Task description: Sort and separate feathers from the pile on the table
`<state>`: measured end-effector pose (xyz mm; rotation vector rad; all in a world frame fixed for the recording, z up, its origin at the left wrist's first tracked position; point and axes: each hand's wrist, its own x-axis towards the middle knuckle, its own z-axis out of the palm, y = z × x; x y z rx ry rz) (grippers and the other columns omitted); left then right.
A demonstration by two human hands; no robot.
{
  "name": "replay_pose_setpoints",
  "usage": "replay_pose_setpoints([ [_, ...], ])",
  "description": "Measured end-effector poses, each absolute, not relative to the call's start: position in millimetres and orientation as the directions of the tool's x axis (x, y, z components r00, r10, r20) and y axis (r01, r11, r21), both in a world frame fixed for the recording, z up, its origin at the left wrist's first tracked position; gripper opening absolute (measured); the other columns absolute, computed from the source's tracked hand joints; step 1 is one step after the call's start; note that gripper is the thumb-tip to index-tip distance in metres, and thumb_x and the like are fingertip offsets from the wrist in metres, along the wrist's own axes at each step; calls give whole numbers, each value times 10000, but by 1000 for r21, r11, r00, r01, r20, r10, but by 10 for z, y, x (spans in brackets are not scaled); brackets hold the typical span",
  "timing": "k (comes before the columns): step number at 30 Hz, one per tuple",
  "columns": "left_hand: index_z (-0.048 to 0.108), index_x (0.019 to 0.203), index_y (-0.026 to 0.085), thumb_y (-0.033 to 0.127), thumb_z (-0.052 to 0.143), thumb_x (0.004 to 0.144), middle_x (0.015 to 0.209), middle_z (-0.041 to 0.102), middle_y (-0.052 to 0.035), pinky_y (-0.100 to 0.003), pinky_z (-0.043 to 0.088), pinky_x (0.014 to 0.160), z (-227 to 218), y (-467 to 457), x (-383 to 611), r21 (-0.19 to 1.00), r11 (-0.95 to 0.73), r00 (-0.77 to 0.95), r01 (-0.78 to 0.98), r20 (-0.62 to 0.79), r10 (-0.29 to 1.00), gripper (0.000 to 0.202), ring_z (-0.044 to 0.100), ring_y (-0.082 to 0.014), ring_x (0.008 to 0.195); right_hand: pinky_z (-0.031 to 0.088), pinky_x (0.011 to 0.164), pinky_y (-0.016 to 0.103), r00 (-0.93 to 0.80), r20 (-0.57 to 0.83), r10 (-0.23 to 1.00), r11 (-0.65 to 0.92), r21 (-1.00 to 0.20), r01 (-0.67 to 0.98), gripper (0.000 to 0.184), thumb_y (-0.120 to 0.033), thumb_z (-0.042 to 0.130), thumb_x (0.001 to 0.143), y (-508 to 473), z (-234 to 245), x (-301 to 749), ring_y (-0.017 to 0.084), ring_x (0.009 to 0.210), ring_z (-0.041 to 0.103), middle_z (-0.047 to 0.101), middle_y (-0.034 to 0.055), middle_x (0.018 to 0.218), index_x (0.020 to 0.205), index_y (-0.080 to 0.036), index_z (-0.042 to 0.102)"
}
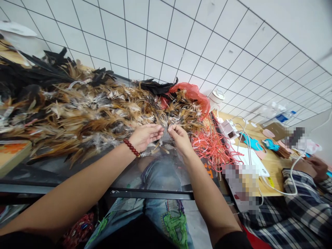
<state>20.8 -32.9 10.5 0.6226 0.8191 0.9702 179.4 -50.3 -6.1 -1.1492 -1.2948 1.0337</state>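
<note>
My left hand [147,136], with a dark red bead bracelet [131,148] on its wrist, has thumb and fingers brought together at the near edge of a pile of brown and cream feathers [88,114]. Facing it a short gap away, my right hand [180,136] is closed in a pinch. A small greyish feather [166,128] appears between the two sets of fingertips; its fine ends blend into the pile behind. Tangled red-orange strips [211,147] lie just right of my right hand.
Long black feathers [52,71] cover the back left. A red plastic bag [193,95] and a white lidded cup [217,97] stand by the tiled wall. Chargers [229,130] and cables lie on the wooden table at right, beside a co-worker's plaid sleeve [301,193].
</note>
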Motion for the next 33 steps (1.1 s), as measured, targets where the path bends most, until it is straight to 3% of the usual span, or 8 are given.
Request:
replay_pose_setpoints([
  [3, 691, 767, 96, 104, 765, 709, 789, 725, -107, -250, 562, 688, 122, -366, 233, 777, 478, 377, -410, -333, 864, 94, 698, -160, 733, 332, 599, 226, 71, 158, 985, 160, -987, -33, 216, -397, 657, 738, -538, -39, 1719, 99, 623, 410, 502, -46, 679, 778, -204, 569],
  [10, 702, 774, 97, 113, 752, 735, 733, 724, -99, -221, 569, 636, 116, -365, 247, 765, 509, 401, -396, -355, 845, 66, 692, -138, 671, 361, 601, 234, 82, 160, 984, 167, -982, -85, 212, -399, 664, 740, -553, -39, 1669, 99, 609, 454, 541, -44, 671, 793, -211, 583],
  [20, 678, 758, 65, 52, 625, 823, 682, 676, -74, -167, 532, 538, 124, -380, 240, 763, 543, 460, -350, -365, 809, 84, 633, -92, 549, 394, 655, 236, 142, 289, 947, 283, -957, 62, 198, -388, 625, 779, -527, -120, 1657, 100, 660, 483, 553, -34, 747, 813, -199, 579],
  [25, 607, 652, 92, 26, 591, 827, 587, 603, -28, -158, 478, 463, 145, -379, 245, 780, 496, 456, -381, -309, 835, 187, 556, -73, 469, 340, 620, 229, 195, 287, 938, 282, -958, 51, 191, -378, 594, 800, -523, -84, 1716, 94, 618, 396, 461, -55, 666, 779, -197, 540],
  [33, 642, 723, 83, 48, 604, 835, 683, 642, -46, -179, 517, 546, 113, -335, 229, 747, 433, 345, -504, -285, 894, 123, 588, -76, 561, 286, 582, 233, 110, 232, 966, 236, -971, -26, 200, -371, 642, 735, -545, -13, 1728, 87, 577, 340, 426, -61, 625, 756, -188, 563],
])
